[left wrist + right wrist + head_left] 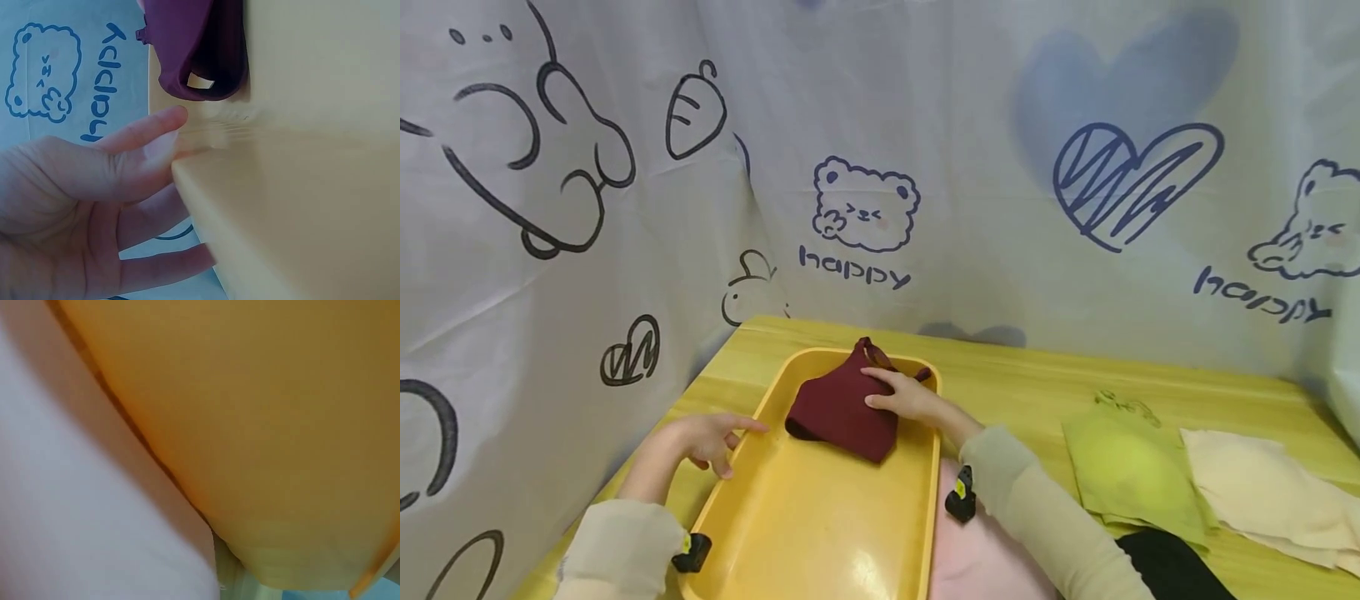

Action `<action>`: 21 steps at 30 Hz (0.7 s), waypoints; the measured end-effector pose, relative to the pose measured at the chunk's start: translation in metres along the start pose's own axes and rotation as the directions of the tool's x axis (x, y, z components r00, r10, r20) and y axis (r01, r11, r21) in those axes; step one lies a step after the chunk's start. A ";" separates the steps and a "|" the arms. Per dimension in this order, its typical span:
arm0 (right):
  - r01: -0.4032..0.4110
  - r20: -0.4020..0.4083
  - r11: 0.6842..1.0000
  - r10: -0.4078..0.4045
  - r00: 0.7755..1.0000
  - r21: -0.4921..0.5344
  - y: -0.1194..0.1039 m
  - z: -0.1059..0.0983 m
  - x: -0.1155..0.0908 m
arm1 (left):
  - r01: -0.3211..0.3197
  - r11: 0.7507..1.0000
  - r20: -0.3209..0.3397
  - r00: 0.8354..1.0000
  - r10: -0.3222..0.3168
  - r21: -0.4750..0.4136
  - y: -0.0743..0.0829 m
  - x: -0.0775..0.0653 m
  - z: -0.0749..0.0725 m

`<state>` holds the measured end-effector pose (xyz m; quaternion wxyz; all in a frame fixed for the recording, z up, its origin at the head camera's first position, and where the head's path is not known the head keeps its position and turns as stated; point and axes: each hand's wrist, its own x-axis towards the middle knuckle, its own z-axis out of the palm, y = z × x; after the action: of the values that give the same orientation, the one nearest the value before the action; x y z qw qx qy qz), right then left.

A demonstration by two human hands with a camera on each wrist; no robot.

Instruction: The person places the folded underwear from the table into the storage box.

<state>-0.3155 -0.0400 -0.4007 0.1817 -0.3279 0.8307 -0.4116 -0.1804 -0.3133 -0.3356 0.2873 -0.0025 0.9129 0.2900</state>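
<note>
A folded maroon strap top (842,408) lies in the far end of a yellow tray (931,517), its straps reaching over the far rim. My right hand (910,395) rests on the top's right part, fingers extended. At the tray's left rim is my left hand (703,437), index finger pointing inward over the edge and the others loosely bent outside. In the left wrist view, the left hand (119,187) is at the tray's edge, just short of the maroon top (194,44). The right hand is out of sight in the right wrist view.
Pink cloth (981,542) lies along the tray's right side. Farther right on the wooden table (1000,375) are a green strap top (1131,467), cream cloth (1262,492) and a black item (1172,567). White sheets with drawings (970,167) enclose the back and left.
</note>
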 end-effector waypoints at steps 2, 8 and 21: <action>-0.007 0.026 0.999 0.008 1.000 -0.050 0.001 0.002 -0.002 | 0.000 1.000 0.007 1.000 0.000 -0.022 0.000 0.000 0.003; 0.039 0.071 0.974 -0.023 0.997 -0.225 0.001 0.004 -0.003 | -0.004 1.000 0.006 1.000 0.004 -0.006 0.001 -0.001 0.004; 0.052 -0.222 0.954 -0.121 0.968 -0.294 -0.006 -0.002 -0.012 | -0.011 1.000 -0.001 1.000 0.011 0.023 0.005 0.000 0.007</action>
<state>-0.3054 -0.0328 -0.3941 0.0135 -0.3353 0.8820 -0.3309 -0.1779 -0.3054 -0.3376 0.2851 0.0057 0.9164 0.2809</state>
